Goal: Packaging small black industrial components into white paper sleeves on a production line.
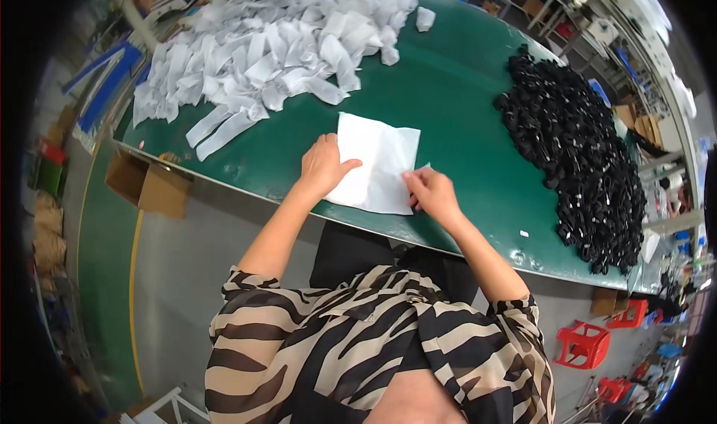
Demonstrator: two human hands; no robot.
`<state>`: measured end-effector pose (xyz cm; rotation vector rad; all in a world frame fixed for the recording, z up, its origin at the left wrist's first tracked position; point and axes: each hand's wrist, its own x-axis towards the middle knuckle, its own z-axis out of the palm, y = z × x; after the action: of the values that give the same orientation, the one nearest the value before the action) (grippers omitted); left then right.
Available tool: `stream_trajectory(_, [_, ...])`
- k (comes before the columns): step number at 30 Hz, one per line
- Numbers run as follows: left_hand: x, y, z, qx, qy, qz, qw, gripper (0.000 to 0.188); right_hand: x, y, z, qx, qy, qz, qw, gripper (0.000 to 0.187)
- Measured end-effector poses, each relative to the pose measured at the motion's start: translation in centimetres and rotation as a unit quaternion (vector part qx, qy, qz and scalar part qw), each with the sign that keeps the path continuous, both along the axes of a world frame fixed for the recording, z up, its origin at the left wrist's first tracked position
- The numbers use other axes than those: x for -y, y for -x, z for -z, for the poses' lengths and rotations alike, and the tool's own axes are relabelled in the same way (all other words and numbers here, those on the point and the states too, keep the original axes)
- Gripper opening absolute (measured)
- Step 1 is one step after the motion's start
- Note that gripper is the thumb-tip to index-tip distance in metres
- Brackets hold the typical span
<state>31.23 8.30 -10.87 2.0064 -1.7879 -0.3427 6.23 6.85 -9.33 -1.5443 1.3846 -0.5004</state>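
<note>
A white, thin, roughly square sheet or flat bag (pixel 376 162) lies on the green table near its front edge, with a crease running down its middle. My left hand (pixel 326 164) rests along the left edge of it, thumb stretched over the white surface and apart from the fingers. At the opposite edge, my right hand (pixel 434 194) is closed in a pinch on the sheet's lower right side. A small pale piece sticks out just above the right fingers; I cannot make out whether it belongs to the sheet.
Folded translucent white packets (pixel 276 58) form a large heap at the back left of the green table (pixel 441 103). Along the right side spreads a pile of black strap-like items (pixel 571 147). A cardboard box (pixel 153 185) stands by the left table edge, red stools (pixel 582 344) at lower right.
</note>
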Motion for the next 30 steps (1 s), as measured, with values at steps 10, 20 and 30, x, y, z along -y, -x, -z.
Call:
stream_trajectory(10, [0.4,6.6,4.1,-0.404,0.01,0.082,0.911,0.029,-2.6,5.6,-0.5,0.219,0.137,0.003,0.966,0.018])
stream_trajectory(20, [-0.5,14.1,1.1,-0.667,0.03,0.107,0.737,0.037,-5.6,12.5,-2.4,0.326,-0.116,0.153,0.926,0.019])
stream_trajectory(30, [-1.0,17.6,1.1,-0.621,0.011,0.215,0.753,0.045,-4.5,11.9,1.3,0.169,0.118,0.102,0.973,0.046])
